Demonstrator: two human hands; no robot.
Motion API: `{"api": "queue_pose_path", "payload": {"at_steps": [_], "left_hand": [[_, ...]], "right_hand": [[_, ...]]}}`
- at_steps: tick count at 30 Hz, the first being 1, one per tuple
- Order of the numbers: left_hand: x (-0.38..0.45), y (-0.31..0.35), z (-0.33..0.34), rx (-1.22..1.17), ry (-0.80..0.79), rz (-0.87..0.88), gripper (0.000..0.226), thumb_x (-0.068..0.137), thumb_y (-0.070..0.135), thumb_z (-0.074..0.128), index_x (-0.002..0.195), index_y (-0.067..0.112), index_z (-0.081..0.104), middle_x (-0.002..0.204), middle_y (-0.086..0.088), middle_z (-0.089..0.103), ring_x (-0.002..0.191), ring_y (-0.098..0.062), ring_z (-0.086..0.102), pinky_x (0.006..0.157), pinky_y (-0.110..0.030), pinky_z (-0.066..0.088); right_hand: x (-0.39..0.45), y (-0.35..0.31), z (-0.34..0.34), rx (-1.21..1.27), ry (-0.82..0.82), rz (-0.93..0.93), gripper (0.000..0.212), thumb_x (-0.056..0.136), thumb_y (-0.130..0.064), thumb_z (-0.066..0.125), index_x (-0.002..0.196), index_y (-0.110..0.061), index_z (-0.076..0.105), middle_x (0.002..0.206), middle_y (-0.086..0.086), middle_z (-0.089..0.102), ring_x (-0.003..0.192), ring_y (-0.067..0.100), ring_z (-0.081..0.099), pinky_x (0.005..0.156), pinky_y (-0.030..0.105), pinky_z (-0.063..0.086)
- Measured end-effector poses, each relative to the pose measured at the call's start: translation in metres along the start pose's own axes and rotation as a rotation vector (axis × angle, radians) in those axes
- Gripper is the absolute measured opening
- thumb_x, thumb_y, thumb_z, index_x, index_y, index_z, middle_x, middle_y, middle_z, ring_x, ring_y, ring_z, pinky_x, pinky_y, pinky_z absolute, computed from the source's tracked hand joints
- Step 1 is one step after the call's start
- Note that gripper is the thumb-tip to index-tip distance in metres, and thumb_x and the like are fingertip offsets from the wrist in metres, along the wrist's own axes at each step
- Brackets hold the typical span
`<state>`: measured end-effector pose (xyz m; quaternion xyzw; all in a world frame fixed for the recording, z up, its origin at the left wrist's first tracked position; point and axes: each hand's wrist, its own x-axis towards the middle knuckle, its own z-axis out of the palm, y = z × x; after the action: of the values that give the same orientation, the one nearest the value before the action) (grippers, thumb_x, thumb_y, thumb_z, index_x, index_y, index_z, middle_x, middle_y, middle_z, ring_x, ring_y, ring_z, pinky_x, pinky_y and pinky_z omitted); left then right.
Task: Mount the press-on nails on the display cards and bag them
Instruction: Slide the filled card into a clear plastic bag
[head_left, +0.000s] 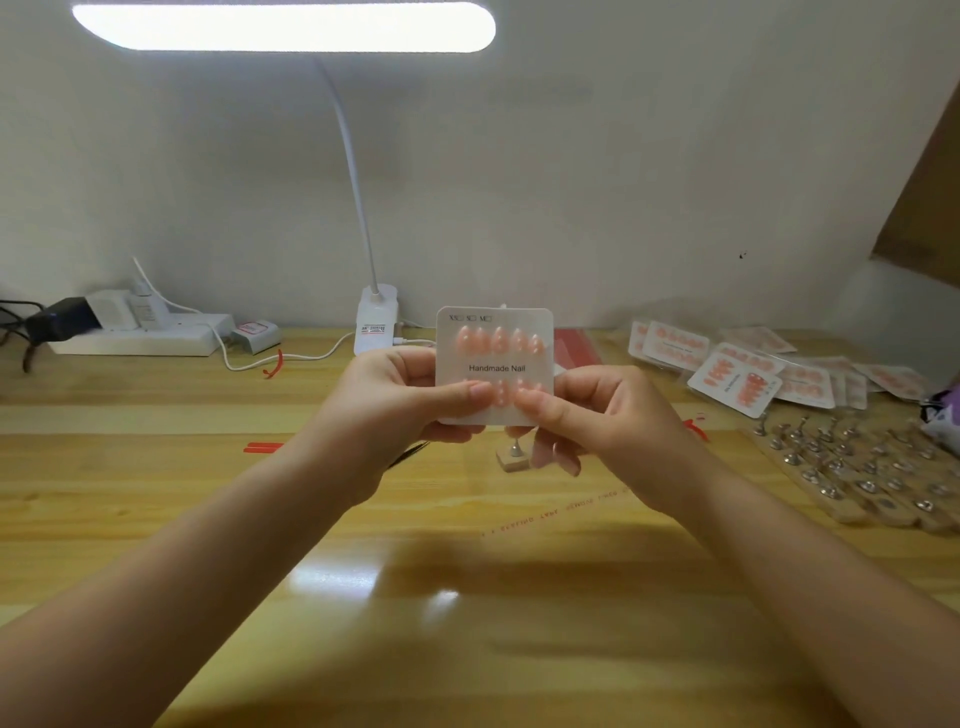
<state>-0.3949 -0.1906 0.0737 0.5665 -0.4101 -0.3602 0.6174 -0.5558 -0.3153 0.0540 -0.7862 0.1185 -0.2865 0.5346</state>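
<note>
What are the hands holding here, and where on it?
Both hold the nail card: left hand at its lower left edge, right hand at its lower right.

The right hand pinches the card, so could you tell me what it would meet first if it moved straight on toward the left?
Probably the left hand, whose thumb lies close beside the right hand on the white "Handmade Nail" card.

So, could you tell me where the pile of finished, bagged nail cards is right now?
The bagged cards lie at the far right of the table, just behind the rows of metal nail stands.
</note>
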Motion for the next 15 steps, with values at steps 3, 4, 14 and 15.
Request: {"api": "queue_pose_path", "payload": {"at_steps": [3,4,14,15], "left_hand": [[0.0006,0.0,-0.0002,-0.009,-0.005,-0.036,0.034,0.066,0.016,0.075,0.098,0.005,0.073,0.093,-0.011,0.075,0.075,-0.018,0.071,0.06,-0.021,0.055],[0.0011,0.0004,-0.0007,-0.018,-0.009,-0.052,0.034,0.066,0.016,0.075,0.098,0.005,0.073,0.093,-0.011,0.075,0.075,-0.018,0.071,0.06,-0.021,0.055],[0.0045,-0.0049,-0.0011,-0.044,-0.03,-0.091,0.038,0.062,0.022,0.076,0.096,0.004,0.074,0.09,-0.011,0.075,0.071,-0.017,0.07,0.059,-0.021,0.054],[0.0048,-0.0058,-0.0016,-0.042,-0.026,-0.082,0.038,0.063,0.021,0.076,0.097,0.004,0.074,0.09,-0.011,0.075,0.072,-0.017,0.071,0.059,-0.021,0.054]], "right_hand": [[0.0017,-0.0012,-0.0039,0.074,-0.045,0.022,0.037,0.088,-0.039,0.061,0.088,-0.004,0.074,0.08,0.025,0.069,0.06,0.046,0.051,0.053,0.029,0.043],[0.002,-0.0013,-0.0048,0.078,-0.049,0.024,0.035,0.088,-0.038,0.06,0.087,-0.006,0.075,0.078,0.025,0.069,0.059,0.043,0.05,0.053,0.029,0.043],[-0.0019,0.001,0.0017,-0.068,0.034,-0.062,0.034,0.096,-0.025,0.056,0.079,0.0,0.071,0.06,0.014,0.067,0.047,0.011,0.054,0.053,0.017,0.044],[-0.0021,0.0015,0.0027,-0.093,0.048,-0.072,0.034,0.096,-0.025,0.055,0.078,-0.001,0.071,0.058,0.011,0.067,0.047,0.011,0.054,0.054,0.017,0.044]]}}
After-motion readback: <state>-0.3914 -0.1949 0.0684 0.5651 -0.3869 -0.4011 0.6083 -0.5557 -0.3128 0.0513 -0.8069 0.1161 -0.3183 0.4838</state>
